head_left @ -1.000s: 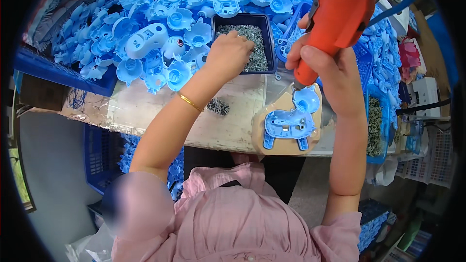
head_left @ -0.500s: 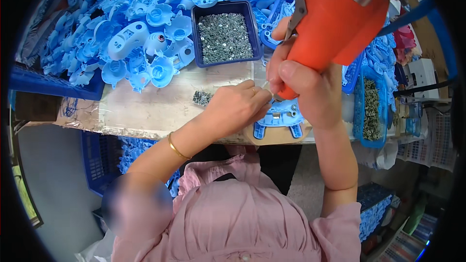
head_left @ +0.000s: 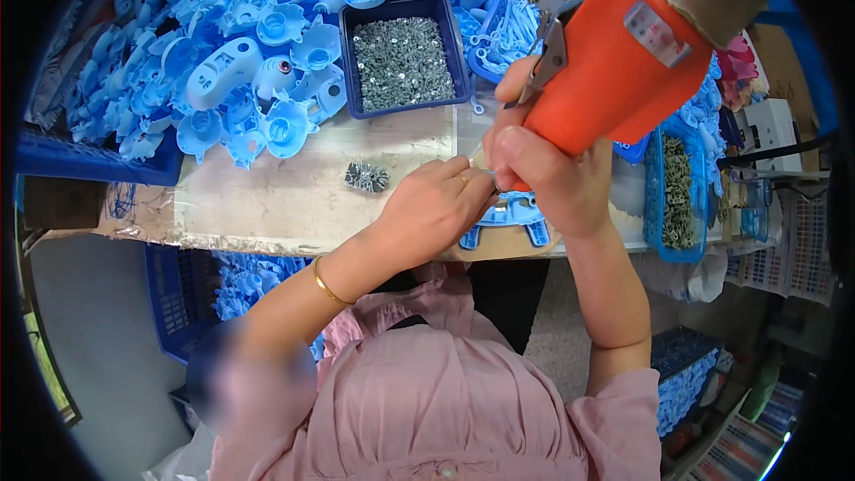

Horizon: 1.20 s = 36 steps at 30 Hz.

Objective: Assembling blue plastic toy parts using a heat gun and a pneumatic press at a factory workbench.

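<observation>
My right hand (head_left: 557, 174) is wrapped round an orange power screwdriver (head_left: 614, 53), its fingers close to the tool's lower end. The tool slants down to the left, and its tip is hidden by my fingers. My left hand (head_left: 436, 205) is closed beside that tip, finger and thumb pinched together; what they hold is hidden. Right under both hands lies a blue plastic part (head_left: 512, 216) on a tan board (head_left: 503, 245) at the table's near edge. A small heap of silvery screws (head_left: 365, 176) lies left of my left hand.
A dark blue tray (head_left: 460, 80) of small metal pieces stands beyond my hands. Blue plastic shells (head_left: 214, 76) are piled across the far left. At the right stands a light blue basket (head_left: 659, 205) of brassy metal pieces. Another blue basket (head_left: 512, 0) holds thin blue parts.
The orange screwdriver has dropped a little and tilted, so more of its upper end shows. My left hand stays pinched by the tip. The whole view has shifted slightly.
</observation>
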Each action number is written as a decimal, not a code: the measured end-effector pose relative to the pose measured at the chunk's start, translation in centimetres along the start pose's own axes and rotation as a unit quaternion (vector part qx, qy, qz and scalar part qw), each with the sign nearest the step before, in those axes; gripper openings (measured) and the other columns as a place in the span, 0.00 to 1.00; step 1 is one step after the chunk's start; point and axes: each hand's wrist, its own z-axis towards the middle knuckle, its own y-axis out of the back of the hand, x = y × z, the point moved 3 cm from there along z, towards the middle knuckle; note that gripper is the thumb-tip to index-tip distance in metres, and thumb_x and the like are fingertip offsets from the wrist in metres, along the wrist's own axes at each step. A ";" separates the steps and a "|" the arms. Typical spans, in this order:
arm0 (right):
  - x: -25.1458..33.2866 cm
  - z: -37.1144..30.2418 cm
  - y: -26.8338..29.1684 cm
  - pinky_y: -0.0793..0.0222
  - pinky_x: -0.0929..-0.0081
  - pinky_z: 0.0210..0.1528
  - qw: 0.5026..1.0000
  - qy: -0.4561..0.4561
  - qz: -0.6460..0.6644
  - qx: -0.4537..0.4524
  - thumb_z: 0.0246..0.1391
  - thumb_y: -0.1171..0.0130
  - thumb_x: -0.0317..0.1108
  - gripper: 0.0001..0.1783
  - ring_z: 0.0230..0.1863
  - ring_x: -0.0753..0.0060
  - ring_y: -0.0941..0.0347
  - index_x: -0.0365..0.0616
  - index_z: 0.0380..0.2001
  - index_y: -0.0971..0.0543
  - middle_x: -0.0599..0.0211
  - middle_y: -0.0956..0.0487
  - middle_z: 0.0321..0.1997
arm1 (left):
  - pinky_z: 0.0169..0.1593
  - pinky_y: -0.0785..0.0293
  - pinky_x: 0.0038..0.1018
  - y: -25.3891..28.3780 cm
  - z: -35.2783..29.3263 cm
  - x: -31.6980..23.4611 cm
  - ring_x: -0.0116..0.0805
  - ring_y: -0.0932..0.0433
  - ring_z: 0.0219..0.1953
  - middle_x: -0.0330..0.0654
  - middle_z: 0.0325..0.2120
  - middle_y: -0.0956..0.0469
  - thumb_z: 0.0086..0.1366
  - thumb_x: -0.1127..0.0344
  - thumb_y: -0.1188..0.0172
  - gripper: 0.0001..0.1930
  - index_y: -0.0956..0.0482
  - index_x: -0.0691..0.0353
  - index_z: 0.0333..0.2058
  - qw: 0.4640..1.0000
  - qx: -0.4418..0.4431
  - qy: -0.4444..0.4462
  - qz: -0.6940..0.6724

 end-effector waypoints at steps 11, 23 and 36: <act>-3.8 -0.9 -0.1 0.37 0.80 0.21 0.997 -0.051 0.036 -0.035 0.51 0.45 0.24 0.15 0.19 0.80 0.32 0.36 0.44 0.30 0.67 0.27 0.21 | 0.46 0.29 0.35 0.2 -1.0 0.4 0.42 0.27 0.45 0.43 0.41 0.29 0.46 0.42 0.27 0.41 0.28 0.63 0.53 0.990 0.085 0.109 -0.018; -5.7 -2.4 -0.4 0.34 0.80 0.22 0.997 0.003 -0.052 -0.050 0.52 0.43 0.21 0.09 0.21 0.82 0.31 0.39 0.36 0.30 0.70 0.27 0.25 | 0.47 0.29 0.35 -1.1 -1.8 0.2 0.42 0.28 0.46 0.42 0.42 0.29 0.46 0.48 0.25 0.35 0.27 0.62 0.48 0.987 0.079 0.139 -0.005; 1.4 0.5 -1.3 0.30 0.85 0.32 0.993 0.096 -0.075 0.001 0.62 0.36 0.33 0.18 0.30 0.81 0.25 0.37 0.51 0.27 0.65 0.21 0.37 | 0.52 0.29 0.41 0.7 -2.0 0.5 0.53 0.27 0.50 0.51 0.49 0.26 0.48 0.48 0.25 0.45 0.33 0.67 0.59 0.981 0.077 0.175 -0.039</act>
